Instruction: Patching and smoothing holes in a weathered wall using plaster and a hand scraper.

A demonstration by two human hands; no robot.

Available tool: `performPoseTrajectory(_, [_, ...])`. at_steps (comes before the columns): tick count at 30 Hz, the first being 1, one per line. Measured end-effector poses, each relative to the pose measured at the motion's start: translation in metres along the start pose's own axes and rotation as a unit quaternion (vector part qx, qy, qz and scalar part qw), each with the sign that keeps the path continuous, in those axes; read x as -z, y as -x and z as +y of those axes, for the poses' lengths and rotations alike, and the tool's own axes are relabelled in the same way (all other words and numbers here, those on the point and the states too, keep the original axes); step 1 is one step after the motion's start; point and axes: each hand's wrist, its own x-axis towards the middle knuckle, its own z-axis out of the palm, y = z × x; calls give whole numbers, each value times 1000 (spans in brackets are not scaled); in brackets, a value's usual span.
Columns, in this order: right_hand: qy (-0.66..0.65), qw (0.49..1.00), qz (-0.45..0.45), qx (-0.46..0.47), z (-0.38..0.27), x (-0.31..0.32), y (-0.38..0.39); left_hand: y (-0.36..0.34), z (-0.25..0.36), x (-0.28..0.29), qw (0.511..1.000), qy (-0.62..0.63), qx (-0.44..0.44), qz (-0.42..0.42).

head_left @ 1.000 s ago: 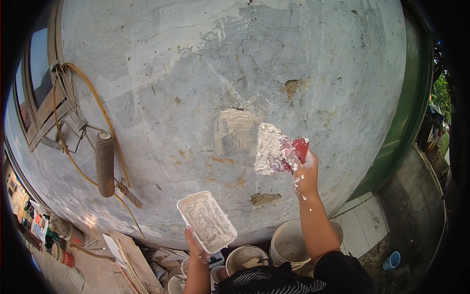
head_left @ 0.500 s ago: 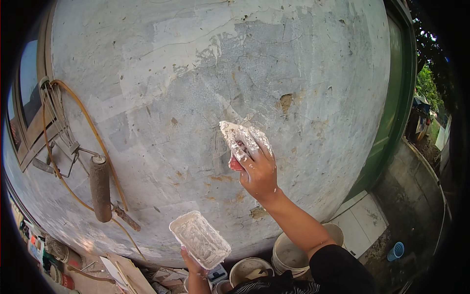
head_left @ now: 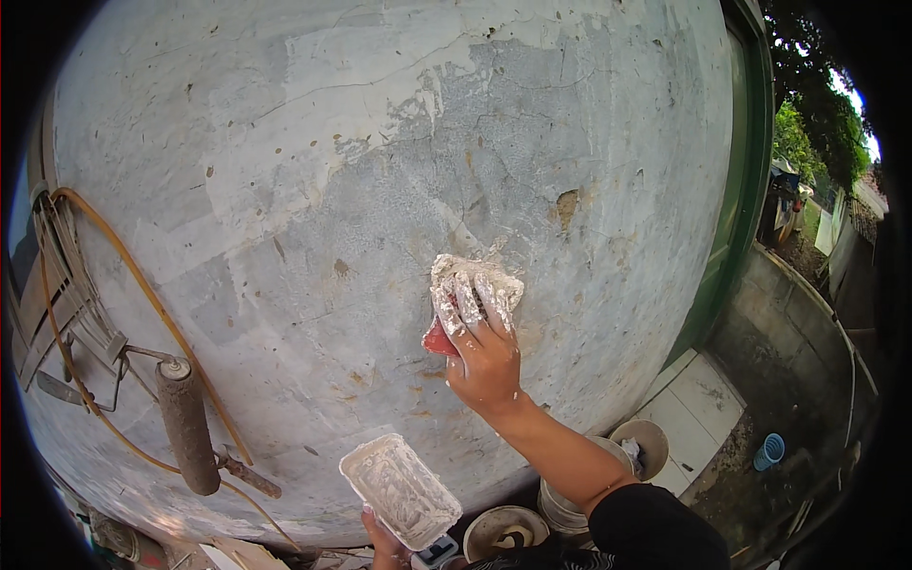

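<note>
- The right hand (head_left: 486, 356) grasps a scraper (head_left: 438, 340) near the centre of the frame, its fingers spread over the paste-covered blade, its red handle showing at the hand's left side
- A second ago that blade stood off to the right of the tan patch with its loaded face in view; now it lies over the patch's place and looks pressed to the grey wall (head_left: 285, 218), though the hand hides the contact edge
- That shift suggests the work is at the stage of laying paste on the wall, with the patch now mostly covered from sight
- The left hand (head_left: 383, 540), at the lower centre, grips a white tray (head_left: 356, 465) by its lower left side; the tray is tilted toward the viewer, paste smeared over its inside, and is well apart from the scraper
- To the upper right of the scraper, a broken hole (head_left: 567, 206) shows brown in the wall
- A paint roller (head_left: 185, 427) hangs at the lower left, near an orange hose (head_left: 142, 256)
- Below the right forearm stands a round bucket (head_left: 480, 528), just beside the tray in the frame
</note>
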Motion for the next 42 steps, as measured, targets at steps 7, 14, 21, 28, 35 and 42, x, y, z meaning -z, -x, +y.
performPoseTrajectory(7, [22, 1000, -1, -22, -12, -6, 3, -6, 16, 4, 998, -61, 21, -2])
performPoseTrajectory(14, [35, 999, 3, -35, -19, -11, 8, -15, 7, 65, 990, -71, 72, 102])
performPoseTrajectory(21, [21, 997, -68, -35, -42, -23, 63, -1, 20, 43, 986, -122, 50, 97])
performPoseTrajectory(28, [2, 993, -114, -14, -34, 7, 72, 24, 32, 50, 990, -11, 56, 126])
performPoseTrajectory(35, [-51, 991, 64, -110, -20, 42, -6, 26, 41, 88, 994, -53, -14, 95])
performPoseTrajectory(42, [61, 995, 24, -78, -59, -27, 4, 18, 51, 99, 989, -122, -10, 80])
